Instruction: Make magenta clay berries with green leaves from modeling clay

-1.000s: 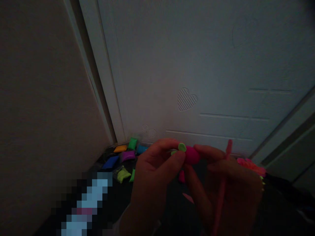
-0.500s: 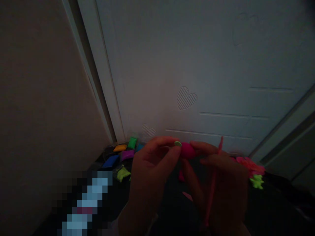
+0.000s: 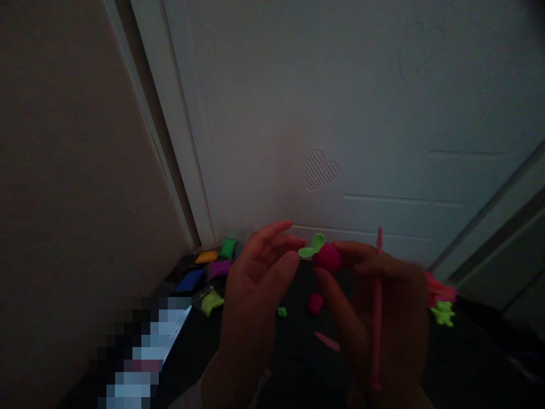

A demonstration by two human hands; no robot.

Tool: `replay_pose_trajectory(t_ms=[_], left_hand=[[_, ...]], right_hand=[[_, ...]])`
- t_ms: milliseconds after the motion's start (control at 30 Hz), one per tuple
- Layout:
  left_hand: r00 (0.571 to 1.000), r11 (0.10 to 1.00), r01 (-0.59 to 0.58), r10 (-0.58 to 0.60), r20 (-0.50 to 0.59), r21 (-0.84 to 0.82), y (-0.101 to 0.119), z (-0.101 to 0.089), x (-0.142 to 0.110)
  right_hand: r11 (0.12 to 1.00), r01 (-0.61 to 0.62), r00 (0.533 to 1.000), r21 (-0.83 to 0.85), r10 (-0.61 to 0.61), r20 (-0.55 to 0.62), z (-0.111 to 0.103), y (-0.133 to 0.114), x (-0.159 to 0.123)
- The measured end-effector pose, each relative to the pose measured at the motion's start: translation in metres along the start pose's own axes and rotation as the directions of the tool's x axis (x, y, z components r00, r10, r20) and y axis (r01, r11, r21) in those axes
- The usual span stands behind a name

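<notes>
Between the thumb and fingertips of my right hand point(image 3: 383, 307) is a small round pink clay ball point(image 3: 328, 258). Two light green clay leaves point(image 3: 315, 245) stick out from its upper left side. A thin pink modelling tool point(image 3: 377, 318) is also held in that hand, lying upright across the fingers. My left hand point(image 3: 259, 289) is just left of the leaves, with its fingers apart and nothing held; its thumb tip is close to the lower leaf. Below the hands lie a pink clay lump point(image 3: 315, 304), a green clay bit point(image 3: 281, 312) and a flat pink pointed piece point(image 3: 327, 341).
Colored clay packets, including a blue one point(image 3: 190, 280), a purple one point(image 3: 219, 268) and a yellow-green one point(image 3: 212, 301), lie at left on the dark surface. Pink clay point(image 3: 440, 291) and yellow-green clay point(image 3: 443, 313) sit at right. A white panel point(image 3: 255, 113) with heart reliefs stands behind.
My left hand has let go and drawn slightly left, its fingers spreading. Both green leaves on the pink ball now show. The tool in my right hand has tilted more upright.
</notes>
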State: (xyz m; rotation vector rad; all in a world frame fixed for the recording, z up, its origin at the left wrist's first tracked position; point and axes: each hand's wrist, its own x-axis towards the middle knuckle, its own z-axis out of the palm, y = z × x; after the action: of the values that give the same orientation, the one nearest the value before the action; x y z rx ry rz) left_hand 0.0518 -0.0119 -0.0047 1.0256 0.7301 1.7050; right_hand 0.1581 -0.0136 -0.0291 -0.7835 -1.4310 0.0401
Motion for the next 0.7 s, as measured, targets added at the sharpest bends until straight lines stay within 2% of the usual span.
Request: replay_pose_trajectory(t_ms=[100, 233, 700], left_hand=[[0.999, 1.0, 0.009, -0.008, 0.041, -0.015, -0.003, -0.0014, 0.0018], [0.998, 1.0, 0.007, -0.007, 0.057, -0.001, -0.0068, -0.0018, 0.0026], [0.999, 0.999, 0.005, -0.003, 0.046, -0.04, -0.0067, -0.0019, 0.0044]], right_hand=[[0.996, -0.084, 0.995, 0.025, 0.085, -0.043, 0.0013, 0.002, -0.0023], [0.986, -0.137, 0.99, 0.098, 0.141, -0.027, 0.0047, 0.0033, -0.0033], [0.998, 0.035, 0.998, 0.043, -0.037, 0.051, 0.0086, 0.0014, -0.0021]])
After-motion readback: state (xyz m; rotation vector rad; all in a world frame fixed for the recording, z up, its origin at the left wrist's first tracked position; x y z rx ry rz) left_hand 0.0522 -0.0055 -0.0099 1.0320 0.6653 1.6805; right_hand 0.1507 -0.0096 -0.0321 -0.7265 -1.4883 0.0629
